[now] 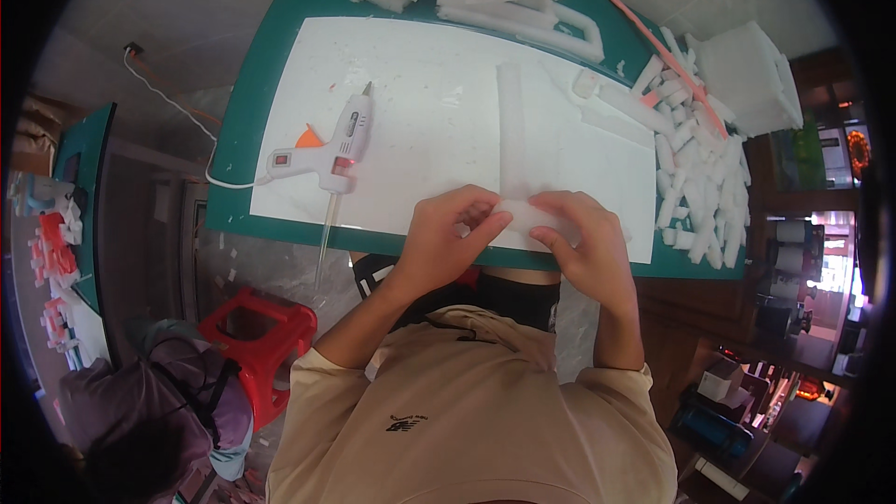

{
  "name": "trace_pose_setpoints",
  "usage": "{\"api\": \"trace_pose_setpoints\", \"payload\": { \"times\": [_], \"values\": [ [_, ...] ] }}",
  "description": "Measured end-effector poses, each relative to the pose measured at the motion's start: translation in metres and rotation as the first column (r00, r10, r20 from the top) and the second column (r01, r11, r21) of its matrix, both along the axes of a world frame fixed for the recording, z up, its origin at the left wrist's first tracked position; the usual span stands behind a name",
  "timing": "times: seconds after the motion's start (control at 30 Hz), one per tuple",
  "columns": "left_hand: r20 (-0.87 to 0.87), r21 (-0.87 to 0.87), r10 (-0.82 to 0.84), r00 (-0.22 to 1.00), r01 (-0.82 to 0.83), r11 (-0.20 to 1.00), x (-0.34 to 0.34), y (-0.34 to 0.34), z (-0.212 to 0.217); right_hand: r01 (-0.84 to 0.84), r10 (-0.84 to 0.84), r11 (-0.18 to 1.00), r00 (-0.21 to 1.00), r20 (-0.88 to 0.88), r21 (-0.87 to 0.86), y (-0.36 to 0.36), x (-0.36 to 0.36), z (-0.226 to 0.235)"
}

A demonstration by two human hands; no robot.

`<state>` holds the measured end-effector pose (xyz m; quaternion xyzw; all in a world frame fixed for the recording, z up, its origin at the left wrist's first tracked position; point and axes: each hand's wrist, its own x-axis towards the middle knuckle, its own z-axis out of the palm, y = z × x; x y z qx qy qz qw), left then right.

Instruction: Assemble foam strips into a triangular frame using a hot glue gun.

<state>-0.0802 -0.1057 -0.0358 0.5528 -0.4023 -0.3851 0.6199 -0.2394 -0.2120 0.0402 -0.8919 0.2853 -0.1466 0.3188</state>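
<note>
Hands, left [448,229] and right [583,233], pinch a white foam strip [512,126] at the table's [280,65] near edge, steadying it; a glue gun [331,154] rests alongside.

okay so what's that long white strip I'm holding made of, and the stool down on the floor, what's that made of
The long white strip looks like foam: matte, slightly translucent, soft-edged like the cut pieces piled nearby. Your left hand and right hand pinch its near end. The red stool appears to be moulded plastic, smooth with a slight sheen.
</note>
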Motion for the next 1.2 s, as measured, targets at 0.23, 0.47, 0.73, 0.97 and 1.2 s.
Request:
{"api": "trace_pose_setpoints", "payload": {
  "times": [0.23, 0.47, 0.73, 0.97, 1.2],
  "values": [
    [0.117, -0.036, -0.002, 0.993, 0.006, 0.999, -0.006, -0.010, 0.001, 0.080, -0.077, 0.991, 0.996, -0.032, 0.112, -0.001, -0.007, 0.003],
    [0.148, -0.046, 0.017, 0.989, -0.010, 0.999, -0.019, -0.012, -0.001, 0.063, -0.061, 0.992, 0.998, -0.018, 0.109, -0.006, -0.022, -0.004],
    [0.206, 0.016, -0.045, 0.978, 0.043, 0.999, -0.057, -0.019, -0.004, 0.112, -0.112, 0.991, 0.994, -0.004, 0.073, -0.009, -0.064, -0.010],
    [0.340, 0.060, -0.009, 0.940, -0.012, 0.998, -0.076, -0.029, -0.009, 0.123, -0.124, 0.992, 0.991, 0.049, 0.020, -0.025, -0.079, -0.025],
    [0.542, -0.050, 0.165, 0.824, -0.164, 0.985, -0.063, -0.031, -0.007, 0.067, -0.047, 0.995, 0.969, 0.241, -0.076, -0.035, -0.057, -0.043]
  ]
}}
